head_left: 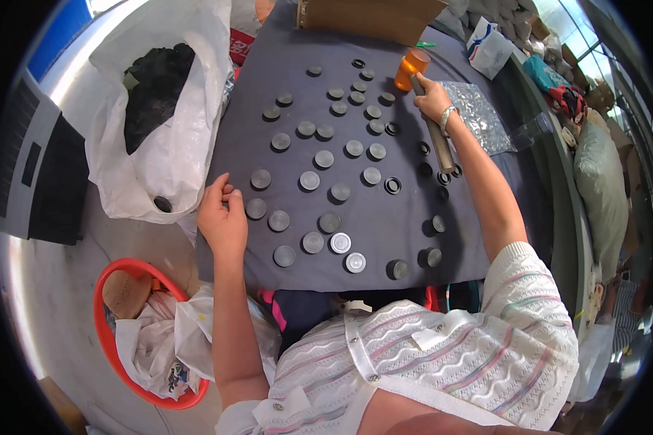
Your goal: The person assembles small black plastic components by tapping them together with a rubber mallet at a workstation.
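Note:
My right hand (433, 100) grips a mallet with an orange head (412, 67), closed around its brownish handle (441, 148) close to the head. My left hand (223, 217) rests at the left edge of a dark cloth-covered table (363, 217), its fingers loosely bent and slightly apart, with nothing visible in them. Many round grey caps (309, 180) lie spread over the cloth; one grey cap (260, 179) is just right of my left fingers. Two brighter silvery caps (340, 243) sit near the front edge. Several black rings (392, 185) lie among them and beside the handle.
A clear plastic bag of small parts (479, 116) lies right of my right hand. A cardboard box (370, 20) stands at the far edge. Left of the table are a white sack (134, 177) holding black pieces and a red basin (107, 348) with bags and cloth.

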The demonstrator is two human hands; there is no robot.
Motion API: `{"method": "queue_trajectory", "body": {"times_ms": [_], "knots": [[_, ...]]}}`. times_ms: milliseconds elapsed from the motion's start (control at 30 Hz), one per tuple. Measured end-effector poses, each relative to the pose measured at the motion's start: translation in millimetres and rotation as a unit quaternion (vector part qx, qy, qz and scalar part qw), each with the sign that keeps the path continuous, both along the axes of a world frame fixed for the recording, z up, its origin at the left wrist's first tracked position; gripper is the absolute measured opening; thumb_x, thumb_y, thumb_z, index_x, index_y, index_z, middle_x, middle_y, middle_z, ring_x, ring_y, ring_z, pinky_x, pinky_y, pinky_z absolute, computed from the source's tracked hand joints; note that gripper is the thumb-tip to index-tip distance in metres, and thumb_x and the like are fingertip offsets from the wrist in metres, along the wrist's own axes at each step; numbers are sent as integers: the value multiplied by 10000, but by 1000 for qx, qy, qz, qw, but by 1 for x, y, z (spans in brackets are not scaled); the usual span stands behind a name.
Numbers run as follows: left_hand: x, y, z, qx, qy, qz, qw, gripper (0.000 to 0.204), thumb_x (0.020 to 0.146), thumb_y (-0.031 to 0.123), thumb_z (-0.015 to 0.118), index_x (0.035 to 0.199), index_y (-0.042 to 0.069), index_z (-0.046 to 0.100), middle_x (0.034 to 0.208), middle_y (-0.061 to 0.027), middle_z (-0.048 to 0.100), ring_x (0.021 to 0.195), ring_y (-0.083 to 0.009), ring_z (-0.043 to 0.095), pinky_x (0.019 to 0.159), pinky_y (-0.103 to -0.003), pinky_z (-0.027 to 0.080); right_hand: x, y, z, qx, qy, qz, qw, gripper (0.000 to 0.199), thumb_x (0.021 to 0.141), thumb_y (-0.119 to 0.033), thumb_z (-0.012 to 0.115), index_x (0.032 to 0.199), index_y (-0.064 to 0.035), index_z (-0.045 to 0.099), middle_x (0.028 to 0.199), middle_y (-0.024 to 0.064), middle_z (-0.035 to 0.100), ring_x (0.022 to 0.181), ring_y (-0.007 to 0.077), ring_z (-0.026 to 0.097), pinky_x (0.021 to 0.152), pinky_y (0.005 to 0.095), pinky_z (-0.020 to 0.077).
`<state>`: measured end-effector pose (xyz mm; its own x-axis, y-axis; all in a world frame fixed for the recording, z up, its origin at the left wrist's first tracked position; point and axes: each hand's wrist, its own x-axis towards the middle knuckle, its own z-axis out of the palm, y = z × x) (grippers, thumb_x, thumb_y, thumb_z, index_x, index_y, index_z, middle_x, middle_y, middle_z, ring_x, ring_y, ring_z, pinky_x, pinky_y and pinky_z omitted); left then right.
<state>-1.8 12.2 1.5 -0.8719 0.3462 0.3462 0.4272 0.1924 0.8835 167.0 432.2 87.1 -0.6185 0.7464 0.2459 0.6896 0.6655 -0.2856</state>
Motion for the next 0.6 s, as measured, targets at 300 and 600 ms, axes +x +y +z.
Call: {"method": "queue_trajectory", "body": {"times_ms": [300, 600], "knots": [[4, -11, -8, 0, 16, 5, 1000, 280, 799, 44, 603, 1076, 14, 633, 865, -73, 621, 749, -169, 599, 712, -297, 488, 13, -10, 4, -47, -2, 40, 998, 649, 715, -68, 583, 1355, -113, 481, 822, 208, 667, 647, 279, 663, 600, 370, 533], [5, -2, 0, -24, 33, -11, 999, 280, 795, 66, 612, 1070, 19, 641, 850, -75, 638, 730, -171, 605, 706, -305, 491, 31, 18, -8, -16, 75, 14, 997, 622, 681, -134, 629, 1291, -61, 533, 982, 248, 657, 919, 341, 654, 838, 379, 496]]}}
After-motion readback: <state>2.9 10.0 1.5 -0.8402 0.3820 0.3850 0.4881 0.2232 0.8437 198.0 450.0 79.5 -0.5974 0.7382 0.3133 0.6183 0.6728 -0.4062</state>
